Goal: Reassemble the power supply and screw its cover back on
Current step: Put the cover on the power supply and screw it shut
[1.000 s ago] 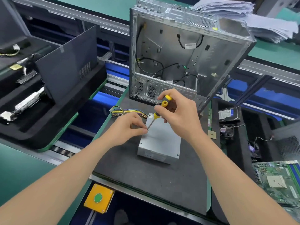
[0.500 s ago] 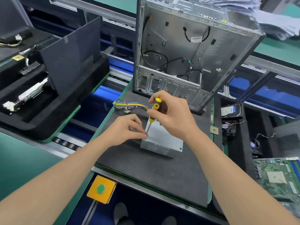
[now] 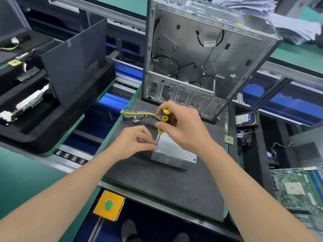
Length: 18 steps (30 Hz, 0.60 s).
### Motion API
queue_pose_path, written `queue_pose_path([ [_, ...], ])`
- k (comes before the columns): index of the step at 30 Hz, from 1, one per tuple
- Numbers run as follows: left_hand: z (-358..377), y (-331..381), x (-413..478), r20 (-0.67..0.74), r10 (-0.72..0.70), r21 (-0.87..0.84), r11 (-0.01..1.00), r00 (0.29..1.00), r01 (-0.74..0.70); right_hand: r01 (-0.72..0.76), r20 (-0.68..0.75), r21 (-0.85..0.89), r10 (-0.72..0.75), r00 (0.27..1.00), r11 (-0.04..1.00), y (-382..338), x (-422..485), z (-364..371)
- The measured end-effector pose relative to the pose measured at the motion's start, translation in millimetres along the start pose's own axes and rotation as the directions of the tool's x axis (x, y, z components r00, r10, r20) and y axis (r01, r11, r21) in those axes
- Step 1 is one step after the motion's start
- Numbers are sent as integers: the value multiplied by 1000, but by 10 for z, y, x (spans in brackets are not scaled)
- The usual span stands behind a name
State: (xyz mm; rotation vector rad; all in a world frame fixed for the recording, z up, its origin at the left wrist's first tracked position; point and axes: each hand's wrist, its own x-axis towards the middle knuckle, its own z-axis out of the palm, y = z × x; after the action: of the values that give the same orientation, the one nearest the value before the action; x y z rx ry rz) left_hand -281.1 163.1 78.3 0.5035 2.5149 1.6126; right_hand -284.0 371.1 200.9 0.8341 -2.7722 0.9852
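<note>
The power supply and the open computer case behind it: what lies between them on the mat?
In the head view, the bundle of coloured wires lies there, and the right hand holding the screwdriver is above that stretch.

A dark grey mat (image 3: 157,186) carries the power supply (image 3: 176,154), its wire bundle (image 3: 139,114) and 1 open computer case (image 3: 201,58).

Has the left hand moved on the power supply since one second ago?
No. The left hand stays pinched at the same left corner of the power supply, by the screwdriver tip; only the camera shifted.

Left hand (image 3: 132,142) pinched; right hand (image 3: 181,128) fisted, forearms converging.
</note>
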Motion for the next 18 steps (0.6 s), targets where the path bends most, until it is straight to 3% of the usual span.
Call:
queue_pose_path([
  [8,-68,36,51,100,6,18,1000,995,-8,48,57,-79,-43,997,996,-20,33,-26],
  [12,-72,156,86,121,-9,-114,993,993,23,-68,10,-138,70,997,988,-53,85,17],
  [15,-30,243,167,128,-74,-97,992,989,87,-99,10,-272,105,994,957,-90,128,3],
  [18,-46,277,199,174,-46,-59,997,984,57,50,121,-90,-39,992,995,-84,130,-132],
])
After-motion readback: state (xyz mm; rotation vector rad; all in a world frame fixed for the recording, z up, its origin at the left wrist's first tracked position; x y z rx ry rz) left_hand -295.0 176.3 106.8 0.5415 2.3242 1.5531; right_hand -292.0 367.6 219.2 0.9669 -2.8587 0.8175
